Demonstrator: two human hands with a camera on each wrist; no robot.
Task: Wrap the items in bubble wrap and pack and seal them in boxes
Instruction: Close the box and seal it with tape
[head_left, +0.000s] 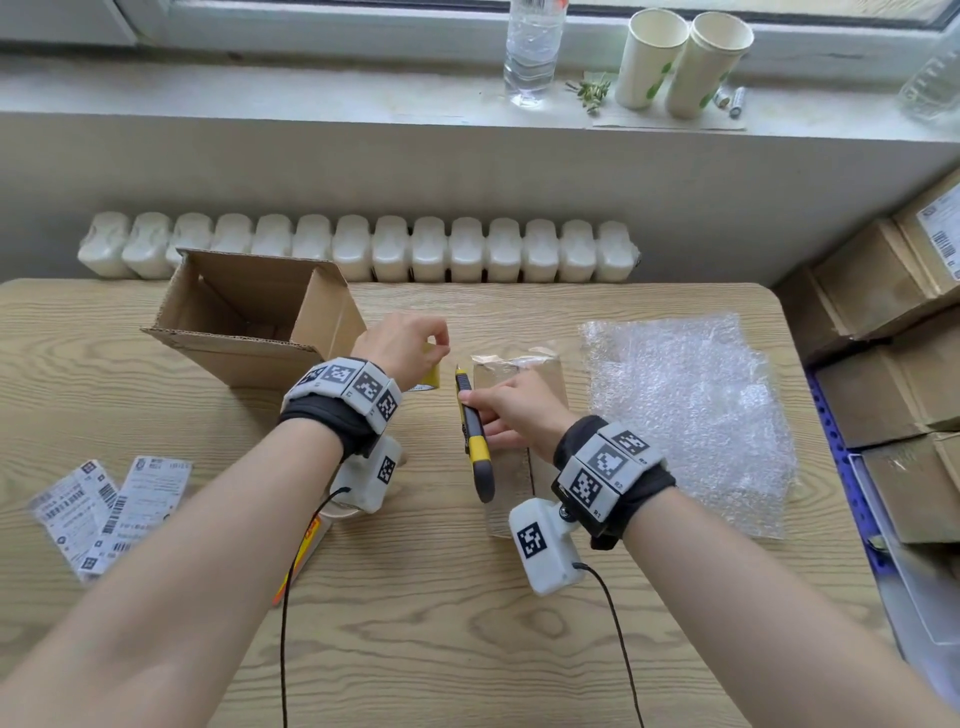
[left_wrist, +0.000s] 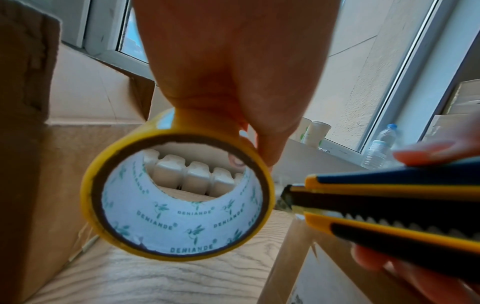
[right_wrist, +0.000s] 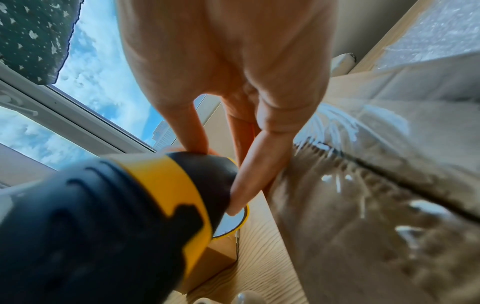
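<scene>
Two hands are engaged on the sealing step. The roll of yellow tape is gripped by the left hand, fingers curled over its top edge, and is held clear of the table. A yellow-and-black utility knife is pinched by the right hand, thumb on one side and fingers on the other, its tip pointed away from the wrist toward the gap just right of the roll. A small taped box is lying directly under the right hand; clear tape appears to be laid along its top, with wrinkles seen in the right wrist view. Whether a strip is stretched from roll to box cannot be told. Judged step: tape being cut free after the seam is covered. The next move calls for the strip to be kept taut by the left hand and the blade to be drawn across it close to the box edge, away from the left fingers. An open cardboard box is standing just left of the left hand, and a bubble wrap sheet is lying right of the right hand, unused.
</scene>
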